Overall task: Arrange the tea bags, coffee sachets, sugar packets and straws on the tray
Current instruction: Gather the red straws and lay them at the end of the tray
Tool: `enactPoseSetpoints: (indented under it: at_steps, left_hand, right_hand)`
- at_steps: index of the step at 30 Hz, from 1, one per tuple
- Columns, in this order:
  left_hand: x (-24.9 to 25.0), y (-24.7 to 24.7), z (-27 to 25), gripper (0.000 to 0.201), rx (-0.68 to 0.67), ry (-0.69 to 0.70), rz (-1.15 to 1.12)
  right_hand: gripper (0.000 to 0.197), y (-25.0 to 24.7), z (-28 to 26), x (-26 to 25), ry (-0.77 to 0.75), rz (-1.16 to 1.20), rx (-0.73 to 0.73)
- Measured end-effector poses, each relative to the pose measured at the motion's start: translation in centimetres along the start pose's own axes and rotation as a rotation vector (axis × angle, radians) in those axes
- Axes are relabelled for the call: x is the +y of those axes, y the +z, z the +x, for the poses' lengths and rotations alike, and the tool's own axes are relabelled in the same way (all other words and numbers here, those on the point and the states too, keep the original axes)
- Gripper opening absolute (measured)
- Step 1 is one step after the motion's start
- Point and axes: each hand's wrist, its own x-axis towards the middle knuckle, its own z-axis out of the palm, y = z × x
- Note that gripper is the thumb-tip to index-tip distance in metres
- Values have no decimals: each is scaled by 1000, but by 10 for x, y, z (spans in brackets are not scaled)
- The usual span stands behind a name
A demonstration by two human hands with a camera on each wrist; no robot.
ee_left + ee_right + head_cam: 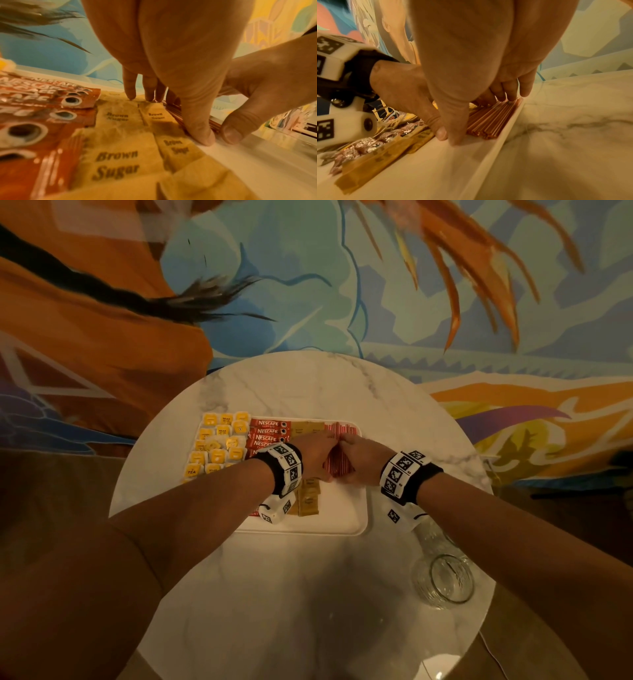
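Red straws (339,463) on white tray (342,508), left hand (315,453) and right hand (363,457) pressing them, fingers straight

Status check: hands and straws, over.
Left hand, right hand open, flanking straws. Straws on tray, against its right wall. Glass jar off tray, not obstructing.

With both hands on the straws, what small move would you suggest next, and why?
Probably nudge the straws snug against the right wall of the tray and even their near ends, then let go. Both the left hand and right hand press on the bundle, which lies beside the sugar packets, its near ends looking slightly ragged.
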Motion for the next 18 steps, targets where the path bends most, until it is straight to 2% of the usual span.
enactPoseSetpoints:
  at_steps: [3,7,10,15,18]
  left_hand:
    - [0,-1,0,73,-3,8,-1]
    - [2,-2,-2,69,22,15,2]
    - [1,-1,-3,71,34,28,12]
    - [6,1,-5,79,78,47,75]
    - [12,1,-4,70,85,76,85]
  right_hand:
    - [86,1,0,-3,16,-8,-4]
    - [71,1,0,-6,36,-10,8]
    - [74,-1,0,-3,68,-45,-2]
    - [73,-9,-4,5,115,-170,-77]
    - [64,-11,-6,4,139,-180,-104]
